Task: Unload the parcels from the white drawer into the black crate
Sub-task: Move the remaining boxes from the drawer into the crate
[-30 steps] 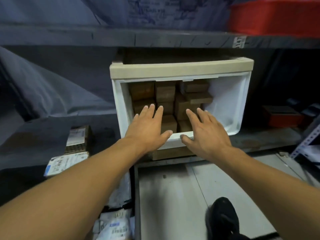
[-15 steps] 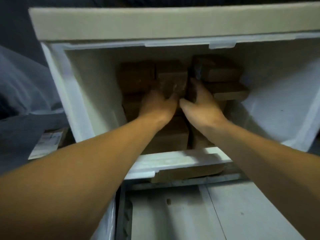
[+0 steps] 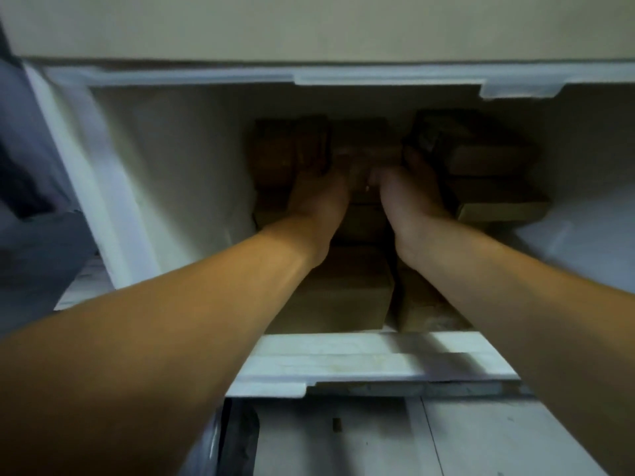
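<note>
The white drawer (image 3: 130,187) fills the view, open toward me, with several brown cardboard parcels stacked at its back. Both arms reach deep inside. My left hand (image 3: 319,194) and my right hand (image 3: 409,197) clasp the two sides of a middle brown parcel (image 3: 364,139) high in the stack, thumbs nearly touching in front of it. More parcels sit to the right (image 3: 494,159) and on the drawer floor (image 3: 343,293). The fingertips are hidden in shadow. The black crate is out of view.
The drawer's white front lip (image 3: 360,359) lies under my forearms. Below it is a grey floor panel (image 3: 378,441). A grey-blue sheet (image 3: 31,235) hangs at the left. The beige drawer top (image 3: 309,25) spans the upper edge.
My head has moved much closer to the drawer. Both hands went from hovering at the drawer's front lip to reaching deep inside and closing on a parcel in the middle stack.
</note>
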`<state>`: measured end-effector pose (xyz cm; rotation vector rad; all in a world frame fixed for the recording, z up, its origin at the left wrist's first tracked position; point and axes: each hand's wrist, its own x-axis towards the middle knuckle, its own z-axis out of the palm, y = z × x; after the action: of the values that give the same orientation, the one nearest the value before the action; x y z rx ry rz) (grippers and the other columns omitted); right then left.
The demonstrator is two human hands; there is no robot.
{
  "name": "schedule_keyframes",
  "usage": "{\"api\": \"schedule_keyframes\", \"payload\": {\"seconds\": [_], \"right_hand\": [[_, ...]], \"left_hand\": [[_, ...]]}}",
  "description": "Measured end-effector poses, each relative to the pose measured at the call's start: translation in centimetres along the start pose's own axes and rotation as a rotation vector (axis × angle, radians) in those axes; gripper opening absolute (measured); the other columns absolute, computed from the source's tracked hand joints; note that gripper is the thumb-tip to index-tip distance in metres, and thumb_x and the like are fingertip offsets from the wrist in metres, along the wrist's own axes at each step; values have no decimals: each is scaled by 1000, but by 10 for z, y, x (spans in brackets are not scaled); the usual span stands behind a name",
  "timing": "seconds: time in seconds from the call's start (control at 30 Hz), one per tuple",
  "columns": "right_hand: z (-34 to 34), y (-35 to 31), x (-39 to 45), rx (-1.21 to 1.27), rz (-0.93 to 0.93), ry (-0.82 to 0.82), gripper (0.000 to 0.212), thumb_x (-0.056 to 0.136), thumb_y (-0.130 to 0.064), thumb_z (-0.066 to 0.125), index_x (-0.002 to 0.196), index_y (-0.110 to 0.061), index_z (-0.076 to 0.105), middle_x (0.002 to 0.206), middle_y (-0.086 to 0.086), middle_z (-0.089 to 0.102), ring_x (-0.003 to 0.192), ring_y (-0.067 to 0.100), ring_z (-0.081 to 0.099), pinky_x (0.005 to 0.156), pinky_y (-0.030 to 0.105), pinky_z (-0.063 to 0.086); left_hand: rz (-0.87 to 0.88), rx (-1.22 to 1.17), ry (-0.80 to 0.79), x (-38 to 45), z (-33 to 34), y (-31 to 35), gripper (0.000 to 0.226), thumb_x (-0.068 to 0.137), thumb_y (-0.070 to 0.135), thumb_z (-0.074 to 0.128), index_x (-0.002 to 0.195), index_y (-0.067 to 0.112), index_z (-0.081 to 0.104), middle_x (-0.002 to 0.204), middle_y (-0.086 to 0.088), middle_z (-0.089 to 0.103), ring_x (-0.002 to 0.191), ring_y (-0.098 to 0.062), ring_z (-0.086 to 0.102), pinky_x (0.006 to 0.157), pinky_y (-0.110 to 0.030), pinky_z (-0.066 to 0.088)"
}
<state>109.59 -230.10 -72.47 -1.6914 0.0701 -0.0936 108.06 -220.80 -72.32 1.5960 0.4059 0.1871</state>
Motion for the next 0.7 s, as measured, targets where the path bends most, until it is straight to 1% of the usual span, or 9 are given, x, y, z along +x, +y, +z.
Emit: {"api": "schedule_keyframes", "payload": {"seconds": [0.07, 0.17, 0.27, 0.3, 0.37, 0.43, 0.5, 0.6, 0.7], "right_hand": [[-6, -4, -13, 29, -30, 9, 66, 99, -26, 58, 157, -43, 31, 159, -6, 40, 144, 23, 39, 116, 48, 38], [-14, -13, -40, 36, -80, -11, 69, 90, -26, 64, 153, -40, 39, 149, -3, 51, 135, 24, 50, 111, 48, 45], [-27, -22, -77, -8, -121, -65, 65, 89, -24, 68, 148, -34, 45, 124, -12, 61, 114, 11, 58, 97, 30, 48], [-33, -24, -90, -30, -128, -94, 61, 89, -20, 68, 145, -33, 47, 120, -12, 61, 110, 9, 59, 95, 28, 47], [-46, -27, -117, -64, -116, -160, 54, 89, -16, 69, 137, -33, 50, 121, -9, 62, 112, 9, 59, 99, 31, 49], [-58, -33, -140, -77, -79, -250, 43, 90, -15, 68, 127, -32, 54, 119, -8, 63, 112, 9, 60, 104, 37, 50], [-70, -41, -159, -89, -53, -309, 32, 93, -20, 68, 120, -35, 57, 119, -9, 65, 114, 10, 60, 105, 40, 49], [-87, -56, -184, -89, -26, -273, 27, 97, -33, 66, 122, -36, 57, 122, -9, 62, 117, 10, 56, 106, 43, 48], [-99, -69, -203, -45, 19, -141, 29, 97, -42, 65, 123, -32, 58, 116, -12, 59, 111, 8, 55, 108, 47, 48]], "left_hand": [[10, -94, -9, -3, -3, -1, 60, 98, 61, 49, 150, 32, 46, 146, -1, 53, 126, -27, 54, 107, -40, 45], [-13, -292, -13, -19, -10, 0, 62, 86, 67, 56, 138, 33, 58, 130, -1, 66, 115, -27, 63, 89, -42, 53], [-83, -447, -14, -44, -16, 0, 79, 63, 71, 70, 133, 34, 62, 121, -4, 71, 109, -30, 69, 86, -54, 58], [-88, -482, -4, -53, -19, 1, 77, 64, 67, 73, 133, 34, 62, 120, -4, 72, 107, -31, 70, 86, -58, 58], [-86, -545, 36, -74, -26, 6, 60, 79, 51, 76, 133, 29, 61, 118, -6, 73, 107, -32, 70, 87, -62, 57], [-129, -580, 82, -94, -37, 11, 44, 88, 36, 73, 129, 24, 61, 117, -9, 71, 106, -32, 69, 85, -61, 57], [-161, -564, 88, -114, -51, 15, 35, 89, 31, 71, 122, 22, 62, 116, -12, 70, 105, -32, 68, 84, -60, 58], [-168, -511, 26, -147, -74, 25, 32, 90, 32, 69, 120, 24, 61, 122, -14, 64, 109, -34, 64, 89, -57, 57], [-150, -479, -1, -177, -100, 40, 25, 91, 32, 65, 114, 23, 61, 113, -11, 63, 106, -32, 63, 89, -53, 57]]}}
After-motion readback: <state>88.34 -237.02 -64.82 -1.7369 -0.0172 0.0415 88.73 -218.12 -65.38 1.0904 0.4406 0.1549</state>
